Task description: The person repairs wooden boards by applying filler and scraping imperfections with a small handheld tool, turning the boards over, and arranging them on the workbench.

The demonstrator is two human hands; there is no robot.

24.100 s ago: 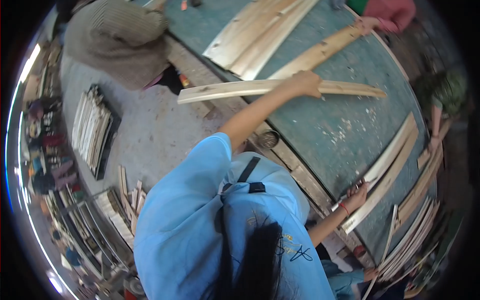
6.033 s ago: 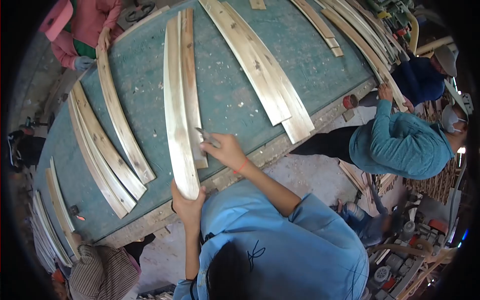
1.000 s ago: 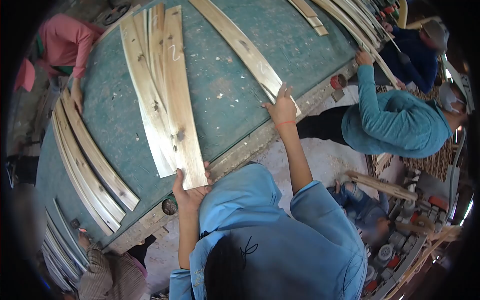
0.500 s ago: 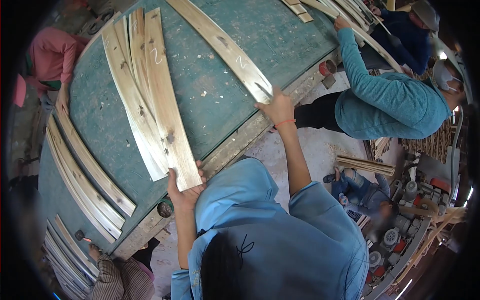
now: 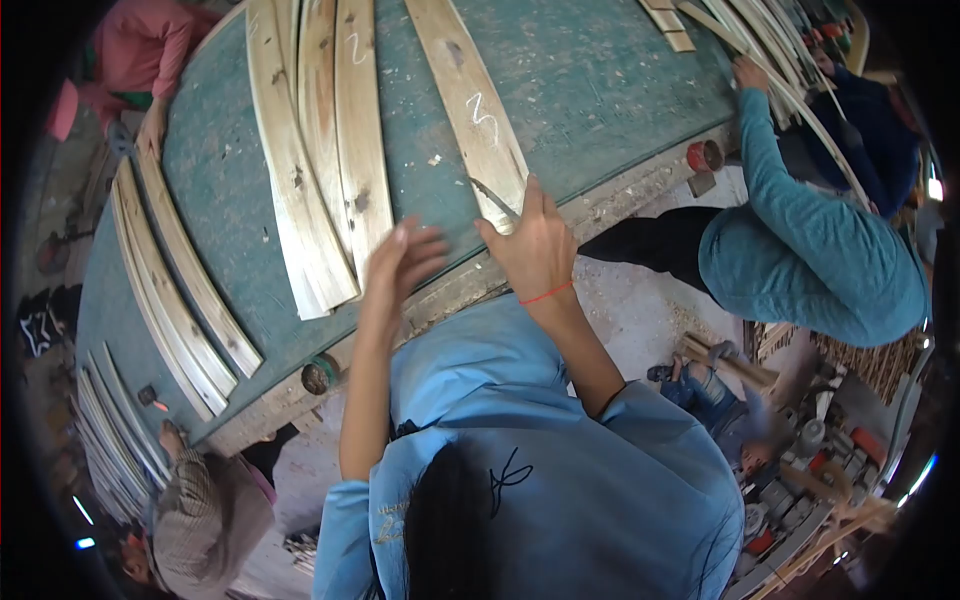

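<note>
My right hand point(image 5: 535, 245) is closed round the near end of a long wooden board point(image 5: 470, 85), thumb on one side and fingers on the other. A white chalk-like mark and a dark streak show on this board's upper face. My left hand point(image 5: 400, 260) is raised, partly blurred, with its fingers apart and nothing in it. It is close to the near end of another board point(image 5: 360, 110) marked with a white 2. Left of that one, several boards overlap, including a pale board point(image 5: 290, 180) with dark knots.
The green table point(image 5: 215, 240) has a worn wooden edge, with a small tin point(image 5: 320, 374) and a red tin point(image 5: 705, 155) along it. Curved strips point(image 5: 180, 285) lie at left. Co-workers in pink, teal point(image 5: 810, 250) and striped sleeves stand around; another person sits near machinery.
My left hand has let go of the board marked 2 and moved up and right. My right hand has come nearer and slightly left, still gripping its board, whose white mark looks different.
</note>
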